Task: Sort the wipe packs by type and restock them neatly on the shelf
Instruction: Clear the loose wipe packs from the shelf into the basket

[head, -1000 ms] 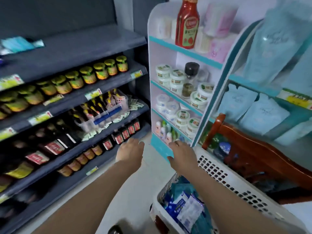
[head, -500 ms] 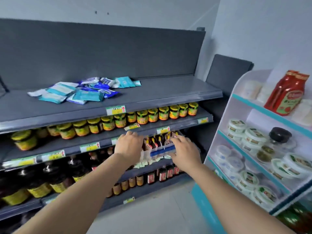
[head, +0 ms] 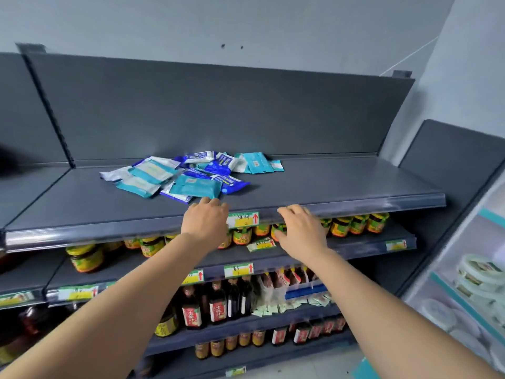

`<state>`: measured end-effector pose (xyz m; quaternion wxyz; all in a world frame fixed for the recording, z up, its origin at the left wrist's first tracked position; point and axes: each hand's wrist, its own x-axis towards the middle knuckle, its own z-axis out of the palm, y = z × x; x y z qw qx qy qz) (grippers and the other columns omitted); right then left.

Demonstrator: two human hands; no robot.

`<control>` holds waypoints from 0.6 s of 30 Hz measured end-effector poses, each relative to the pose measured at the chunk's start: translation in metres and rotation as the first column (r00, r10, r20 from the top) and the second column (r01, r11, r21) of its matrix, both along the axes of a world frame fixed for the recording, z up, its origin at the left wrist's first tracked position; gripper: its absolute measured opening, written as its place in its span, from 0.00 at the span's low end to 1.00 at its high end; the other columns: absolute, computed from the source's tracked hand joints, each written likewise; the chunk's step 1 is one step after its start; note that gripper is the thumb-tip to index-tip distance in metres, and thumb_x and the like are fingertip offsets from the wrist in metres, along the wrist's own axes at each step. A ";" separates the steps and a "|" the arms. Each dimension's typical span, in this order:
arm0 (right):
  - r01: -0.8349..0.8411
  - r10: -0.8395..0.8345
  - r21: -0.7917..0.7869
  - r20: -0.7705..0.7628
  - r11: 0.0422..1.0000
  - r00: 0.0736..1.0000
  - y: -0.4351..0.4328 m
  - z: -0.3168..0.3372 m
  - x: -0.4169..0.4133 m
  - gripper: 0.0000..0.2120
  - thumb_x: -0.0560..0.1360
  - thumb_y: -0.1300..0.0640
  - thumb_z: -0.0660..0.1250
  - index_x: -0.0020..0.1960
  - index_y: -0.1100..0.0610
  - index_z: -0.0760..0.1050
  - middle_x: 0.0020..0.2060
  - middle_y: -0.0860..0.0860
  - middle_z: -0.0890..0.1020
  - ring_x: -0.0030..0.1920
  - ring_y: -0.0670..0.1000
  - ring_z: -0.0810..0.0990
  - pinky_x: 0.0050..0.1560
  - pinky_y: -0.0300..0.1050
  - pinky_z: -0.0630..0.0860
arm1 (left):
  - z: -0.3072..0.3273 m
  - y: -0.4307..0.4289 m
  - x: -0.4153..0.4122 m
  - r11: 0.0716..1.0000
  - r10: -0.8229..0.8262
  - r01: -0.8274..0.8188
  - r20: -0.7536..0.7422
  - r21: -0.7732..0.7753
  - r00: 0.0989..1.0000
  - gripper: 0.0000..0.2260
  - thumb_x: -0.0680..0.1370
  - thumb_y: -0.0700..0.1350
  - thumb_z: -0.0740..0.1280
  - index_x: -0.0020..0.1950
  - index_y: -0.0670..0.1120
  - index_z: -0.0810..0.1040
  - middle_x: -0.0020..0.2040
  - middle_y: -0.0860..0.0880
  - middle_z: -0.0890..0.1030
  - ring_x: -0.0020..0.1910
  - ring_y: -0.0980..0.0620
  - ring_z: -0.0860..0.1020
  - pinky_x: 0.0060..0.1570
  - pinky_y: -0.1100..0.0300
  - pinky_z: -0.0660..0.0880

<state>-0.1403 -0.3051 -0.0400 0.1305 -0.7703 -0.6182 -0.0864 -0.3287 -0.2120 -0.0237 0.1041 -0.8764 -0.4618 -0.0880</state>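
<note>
A loose pile of wipe packs (head: pixel 188 175) lies on the grey top shelf (head: pixel 341 187), left of its middle. Teal packs (head: pixel 194 187), dark blue packs (head: pixel 231 183) and white-and-teal packs (head: pixel 139 184) are mixed and overlap. One more teal pack (head: pixel 255 162) lies at the back right of the pile. My left hand (head: pixel 205 221) is at the shelf's front edge, fingers relaxed, just short of the nearest teal pack. My right hand (head: pixel 300 231) hovers at the same edge further right, fingers loosely bent, holding nothing.
Below the top shelf stand rows of yellow-lidded jars (head: pixel 352 224), then dark sauce bottles (head: pixel 218 305) and a clear bin of sachets (head: pixel 276 285). A white-and-teal rack with round tubs (head: pixel 475 272) stands at the right. Price tags (head: pixel 243 219) line the shelf edges.
The view has swung up and left from the basket and white rack to the grey shelving. Both hands rose from the lower shelves to the top shelf's front edge.
</note>
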 end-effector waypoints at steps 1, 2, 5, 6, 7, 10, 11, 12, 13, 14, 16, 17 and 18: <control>-0.009 0.009 -0.005 -0.001 1.000 1.000 0.014 0.002 0.003 0.24 0.78 0.47 0.64 0.71 0.52 0.66 0.66 0.51 0.71 0.66 0.53 0.70 0.61 0.48 0.71 | 0.001 0.012 0.001 1.000 0.015 -0.015 -0.004 -0.004 1.000 0.12 0.79 0.46 0.61 0.61 0.47 0.72 0.60 0.48 0.76 0.62 0.46 0.71 0.56 0.53 0.70; -0.018 0.018 -0.009 0.000 1.000 1.000 0.028 0.003 0.006 0.24 0.78 0.47 0.63 0.71 0.52 0.66 0.66 0.51 0.71 0.66 0.53 0.69 0.62 0.48 0.71 | 0.001 0.025 0.003 0.999 0.032 -0.032 -0.010 -0.005 0.999 0.12 0.79 0.46 0.60 0.62 0.47 0.72 0.60 0.48 0.76 0.62 0.46 0.71 0.56 0.53 0.70; -0.042 0.042 -0.007 0.013 0.999 0.999 0.072 0.006 0.017 0.24 0.78 0.46 0.63 0.72 0.52 0.65 0.67 0.51 0.71 0.66 0.54 0.69 0.63 0.48 0.70 | 0.000 0.067 0.009 0.995 0.096 -0.097 -0.045 -0.003 0.994 0.13 0.78 0.43 0.61 0.63 0.48 0.71 0.61 0.48 0.75 0.62 0.46 0.70 0.56 0.52 0.70; -0.047 0.048 -0.008 0.017 0.999 0.999 0.087 0.007 0.022 0.25 0.78 0.46 0.63 0.72 0.52 0.65 0.67 0.51 0.71 0.66 0.54 0.69 0.63 0.48 0.70 | 0.000 0.081 0.011 0.993 0.118 -0.119 -0.058 -0.019 0.991 0.14 0.78 0.43 0.60 0.64 0.48 0.70 0.63 0.48 0.74 0.64 0.46 0.69 0.57 0.52 0.70; -0.054 0.054 -0.013 0.020 0.998 0.998 0.102 0.007 0.027 0.25 0.78 0.46 0.63 0.72 0.52 0.64 0.68 0.51 0.70 0.67 0.54 0.69 0.63 0.48 0.70 | -0.001 0.096 0.014 0.989 0.136 -0.140 -0.077 -0.045 0.988 0.16 0.78 0.42 0.60 0.67 0.48 0.69 0.65 0.47 0.72 0.66 0.46 0.68 0.59 0.52 0.69; -0.072 0.073 -0.044 0.016 0.996 0.997 0.147 0.008 0.045 0.26 0.78 0.45 0.63 0.72 0.52 0.64 0.69 0.51 0.70 0.67 0.53 0.69 0.64 0.48 0.70 | -0.003 0.137 0.020 0.971 0.160 -0.187 -0.177 -0.147 0.971 0.24 0.78 0.41 0.59 0.74 0.49 0.61 0.73 0.45 0.63 0.73 0.45 0.61 0.66 0.47 0.65; -0.075 0.076 -0.054 0.014 0.996 0.997 0.161 0.009 0.052 0.26 0.78 0.45 0.63 0.72 0.52 0.64 0.69 0.51 0.70 0.68 0.53 0.69 0.63 0.48 0.71 | -0.003 0.150 0.021 0.963 0.161 -0.200 -0.207 -0.179 0.965 0.26 0.78 0.42 0.59 0.75 0.50 0.58 0.74 0.46 0.61 0.74 0.45 0.59 0.68 0.46 0.64; -0.077 0.078 -0.063 0.013 0.995 0.997 0.175 0.009 0.058 0.25 0.78 0.44 0.63 0.72 0.52 0.65 0.68 0.51 0.70 0.67 0.53 0.69 0.63 0.49 0.71 | -0.003 0.161 0.023 0.955 0.159 -0.208 -0.230 -0.210 0.960 0.27 0.78 0.42 0.59 0.76 0.50 0.57 0.75 0.46 0.61 0.74 0.46 0.59 0.69 0.45 0.62; -0.078 0.080 -0.071 0.013 0.994 0.997 0.188 0.009 0.063 0.25 0.78 0.44 0.63 0.71 0.52 0.65 0.68 0.51 0.70 0.67 0.54 0.70 0.62 0.49 0.71 | -0.003 0.173 0.024 0.948 0.154 -0.213 -0.248 -0.235 0.956 0.27 0.77 0.42 0.59 0.76 0.51 0.56 0.74 0.47 0.62 0.74 0.47 0.60 0.69 0.45 0.62; -0.080 0.081 -0.080 0.011 0.994 0.997 0.201 0.008 0.068 0.24 0.78 0.44 0.62 0.70 0.52 0.66 0.67 0.52 0.71 0.66 0.54 0.70 0.61 0.49 0.72 | -0.002 0.184 0.026 0.943 0.150 -0.218 -0.265 -0.250 0.953 0.27 0.77 0.43 0.60 0.76 0.51 0.58 0.73 0.47 0.64 0.73 0.47 0.63 0.69 0.46 0.63; -0.086 0.087 -0.096 0.005 0.992 0.996 0.223 0.005 0.077 0.23 0.78 0.43 0.62 0.69 0.53 0.66 0.66 0.52 0.71 0.65 0.54 0.71 0.60 0.49 0.71 | 0.006 0.203 0.032 0.936 0.153 -0.238 -0.310 -0.259 0.938 0.24 0.75 0.46 0.65 0.72 0.50 0.65 0.67 0.46 0.70 0.68 0.46 0.69 0.65 0.48 0.67; -0.087 0.087 -0.105 -0.004 0.991 0.996 0.233 0.002 0.080 0.24 0.78 0.43 0.62 0.69 0.53 0.66 0.66 0.52 0.71 0.65 0.55 0.71 0.60 0.49 0.71 | 0.012 0.211 0.034 0.929 0.157 -0.254 -0.333 -0.268 0.930 0.24 0.74 0.48 0.69 0.68 0.48 0.69 0.64 0.46 0.72 0.65 0.46 0.72 0.61 0.50 0.70; -0.086 0.085 -0.113 -0.016 0.990 0.996 0.241 -0.001 0.083 0.25 0.78 0.42 0.62 0.70 0.53 0.66 0.66 0.52 0.71 0.65 0.55 0.70 0.60 0.50 0.71 | 0.019 0.217 0.037 0.917 0.159 -0.266 -0.340 -0.296 0.927 0.24 0.71 0.50 0.72 0.64 0.47 0.72 0.61 0.47 0.74 0.62 0.45 0.74 0.58 0.52 0.71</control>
